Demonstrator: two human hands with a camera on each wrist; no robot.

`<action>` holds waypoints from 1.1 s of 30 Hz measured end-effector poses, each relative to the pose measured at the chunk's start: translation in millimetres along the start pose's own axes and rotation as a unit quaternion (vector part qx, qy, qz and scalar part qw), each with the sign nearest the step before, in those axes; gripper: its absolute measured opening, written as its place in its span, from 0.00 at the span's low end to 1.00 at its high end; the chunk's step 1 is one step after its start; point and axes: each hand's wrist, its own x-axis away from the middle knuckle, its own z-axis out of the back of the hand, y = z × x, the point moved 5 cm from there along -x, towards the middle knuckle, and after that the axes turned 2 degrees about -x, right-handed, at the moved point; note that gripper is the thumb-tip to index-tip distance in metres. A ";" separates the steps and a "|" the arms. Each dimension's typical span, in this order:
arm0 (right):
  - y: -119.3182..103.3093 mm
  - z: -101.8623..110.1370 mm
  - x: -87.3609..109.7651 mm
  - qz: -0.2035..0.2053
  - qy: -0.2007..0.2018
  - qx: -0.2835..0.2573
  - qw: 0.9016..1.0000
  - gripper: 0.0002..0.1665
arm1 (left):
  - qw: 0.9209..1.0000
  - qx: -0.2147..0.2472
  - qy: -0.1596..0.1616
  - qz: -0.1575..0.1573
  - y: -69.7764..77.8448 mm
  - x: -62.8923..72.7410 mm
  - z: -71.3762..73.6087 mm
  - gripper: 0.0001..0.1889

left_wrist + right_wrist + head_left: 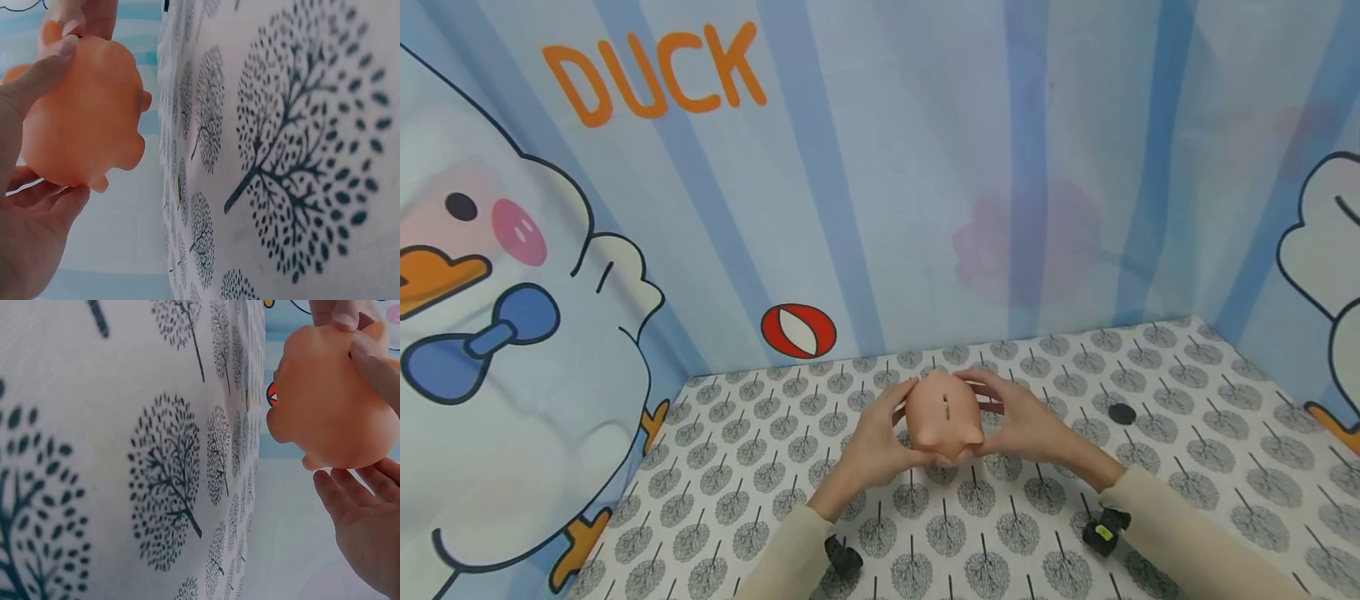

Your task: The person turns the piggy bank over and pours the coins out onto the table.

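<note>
You hold the orange piggy bank (934,417) with both hands, in the air above the tree-printed bench (730,467). Your left hand (871,437) takes its left side, and your right hand (1028,421) takes its right side. The fingers of both hands are bent around it: the thumbs (44,76) almost meet at the end closer to you, and the other fingers lie toward the far end. The coin slot (947,407) looks upward; in the wrist views, the underside is apart from the bench. Beyond your right forearm, a flat black disc (1122,414) lies on the bench. At each beige sleeve (1195,533) there is a black wrist camera (1102,535). Behind, a blue-striped curtain (910,167) shows a big white duck (565,350), the orange word "DUCK" (688,104) and a red ball (775,329).
</note>
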 end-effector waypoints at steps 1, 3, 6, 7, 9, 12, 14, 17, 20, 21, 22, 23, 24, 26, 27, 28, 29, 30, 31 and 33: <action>-0.5 0.0 -0.5 -0.002 -0.002 -0.001 1.000 0.63 | 1.000 -0.002 -0.004 0.000 0.4 -0.3 0.2 0.58; -0.2 -0.8 -0.8 -0.003 -0.005 0.000 1.000 0.64 | 1.000 -0.004 -0.010 0.002 0.2 -0.4 0.2 0.59; 1.7 -3.0 -0.5 -0.006 -0.004 -0.003 1.000 0.66 | 1.000 -0.010 -0.012 0.006 0.0 0.8 0.4 0.59; 2.4 -3.6 -0.5 -0.007 -0.004 -0.004 1.000 0.66 | 1.000 -0.012 -0.012 0.008 -0.3 1.1 0.2 0.59; 3.4 -4.2 -0.3 -0.008 -0.005 -0.003 1.000 0.66 | 1.000 -0.012 -0.015 0.013 -1.2 1.5 -0.5 0.60; 3.4 -4.0 -0.8 -0.006 -0.006 0.008 1.000 0.66 | 0.999 -0.013 -0.021 0.026 -2.8 1.5 -2.0 0.60; 2.5 -3.4 -1.5 -0.001 -0.006 0.017 1.000 0.65 | 0.999 -0.012 -0.024 0.037 -3.9 1.3 -2.9 0.61; 0.7 -2.7 -2.3 0.002 -0.007 0.023 1.000 0.66 | 0.999 -0.003 -0.026 0.048 -4.6 1.6 -3.8 0.61; -0.6 -2.2 -2.0 0.000 -0.008 0.021 1.000 0.66 | 0.998 0.009 -0.027 0.056 -4.2 2.0 -4.1 0.61; -0.9 -2.0 -1.7 -0.001 -0.008 0.021 1.000 0.66 | 0.998 0.013 -0.027 0.058 -3.7 2.1 -3.9 0.62; -1.1 -1.5 -1.3 -0.002 -0.006 0.021 1.000 0.66 | 0.998 0.016 -0.027 0.060 -3.2 2.4 -3.6 0.61; -1.3 -0.9 -0.9 -0.001 -0.004 0.020 1.000 0.65 | 0.998 0.021 -0.026 0.060 -2.8 2.8 -3.1 0.61; -1.7 -0.2 -0.5 0.002 -0.003 0.018 1.000 0.64 | 0.998 0.027 -0.025 0.059 -2.3 3.1 -2.4 0.61; -2.6 1.4 -0.6 0.011 0.001 0.010 1.000 0.62 | 0.997 0.041 -0.017 0.055 -1.3 3.2 -0.4 0.59; -3.2 2.1 -0.9 0.015 0.002 0.007 1.000 0.60 | 0.997 0.048 -0.012 0.053 -1.0 3.0 0.7 0.58; -3.5 3.1 -1.3 0.016 0.003 0.003 1.000 0.58 | 0.997 0.055 -0.007 0.052 -1.0 2.6 1.8 0.57; -3.7 3.7 -2.0 0.016 0.002 -0.001 1.000 0.56 | 0.997 0.063 -0.002 0.053 -1.2 1.9 2.6 0.56; -3.7 4.2 -2.8 0.012 0.001 -0.006 1.000 0.55 | 0.996 0.069 0.003 0.055 -1.8 0.9 3.2 0.54; -3.5 4.6 -3.7 0.004 0.000 -0.011 1.000 0.53 | 0.996 0.073 0.007 0.060 -2.4 -0.4 3.6 0.52; -2.5 5.2 -4.9 -0.018 0.003 -0.013 1.000 0.49 | 0.994 0.078 0.014 0.072 -3.7 -3.0 3.9 0.47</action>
